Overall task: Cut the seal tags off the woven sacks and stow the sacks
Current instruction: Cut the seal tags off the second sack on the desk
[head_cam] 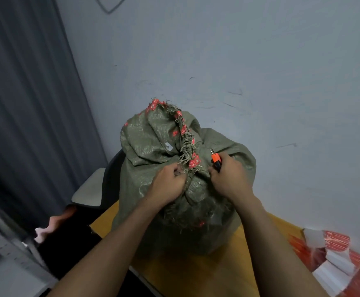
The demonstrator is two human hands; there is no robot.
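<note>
Standing upright on the yellow-topped bench (228,273), a full green woven sack (153,146) filled the middle of the view, close against a pale wall (260,61). Its mouth was gathered into a frayed neck that rose toward the wall, and red seal tags (194,162) hung along that ragged edge from top to bottom. The left hand (168,183) was curled into a fist on the bunched fabric at the base of the neck, gripping the sack just left of the lowest tag. The right hand (230,174) sat on the other side of the neck, fingers closed round a small cutter (215,160) with an orange and black handle, its metal tip pointing up and away from the person. The cutter's tip lay just beside the lowest red tag; whether it touched the tag could not be told. At the bench's right edge lay a heap of red and white tags or labels (335,258), blurred. A dark curtain (25,103) hung on the left, and the back of a dark chair (110,174) showed beside the sack, between curtain and bench.
</note>
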